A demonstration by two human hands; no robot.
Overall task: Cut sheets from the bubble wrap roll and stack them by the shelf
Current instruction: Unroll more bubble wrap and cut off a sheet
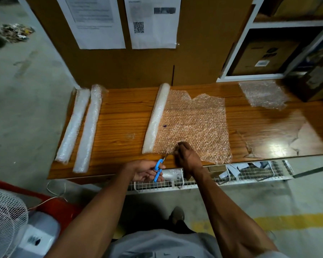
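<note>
At the near edge of the table [119,116], just right of the bubble wrap roll [155,120], your left hand [144,171] grips the blue-handled scissors [159,167], blades pointed at the near edge of the unrolled sheet [196,123]. Your right hand [187,155] is curled down on that edge just right of the blades; it appears to pinch the wrap, though blur hides the fingertips. Judgement: a cut is at its start, with the sheet not yet separated from the roll. The next move calls for keeping the wrap taut and running the blades away from you, parallel to the roll. One cut sheet [264,94] already lies far right of the roll, beside the shelf [236,51]. Two spare rolls [80,127] lie well left of the roll.
</note>
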